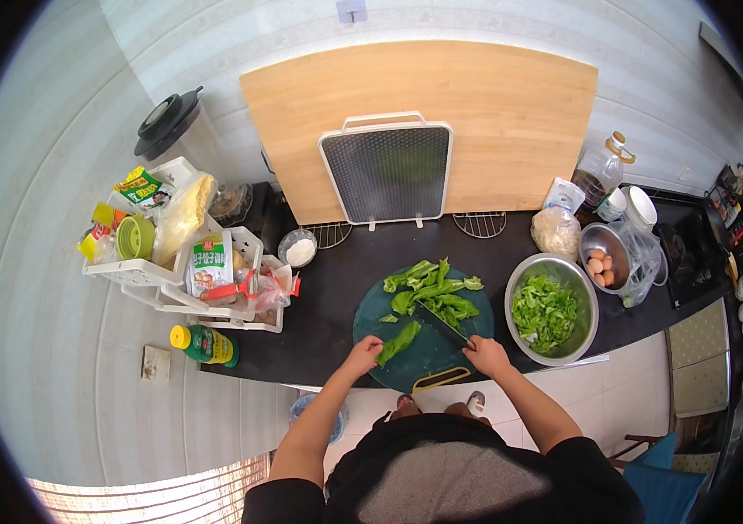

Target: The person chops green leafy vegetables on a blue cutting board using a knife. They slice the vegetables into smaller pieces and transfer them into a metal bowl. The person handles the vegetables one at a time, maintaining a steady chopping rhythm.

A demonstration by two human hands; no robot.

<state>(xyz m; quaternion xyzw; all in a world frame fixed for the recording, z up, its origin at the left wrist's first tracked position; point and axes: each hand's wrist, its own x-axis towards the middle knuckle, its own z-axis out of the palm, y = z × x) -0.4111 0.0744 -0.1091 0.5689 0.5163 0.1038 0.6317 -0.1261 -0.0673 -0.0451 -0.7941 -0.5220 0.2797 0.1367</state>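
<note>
A round dark green cutting board (428, 374) with a yellow handle lies at the counter's near edge. My left hand (362, 356) is closed on the near left end of a long green leaf (401, 341), which rests on the board. My right hand (487, 356) grips a kitchen knife (446, 327) by its handle. The blade slants away to the left, beside a pile of leafy greens (428, 284) on the board's far half, its tip close to the leaves. Right of the board stands a steel bowl (588, 325) with cut greens (544, 313) inside.
A smaller steel bowl (621, 272) with several brown eggs (599, 267) stands farther right, by a plastic bag (640, 258). On the left are white baskets (148, 273) of packages, a green bottle (211, 344) and a small bowl of white powder (300, 251). Boards lean against the wall.
</note>
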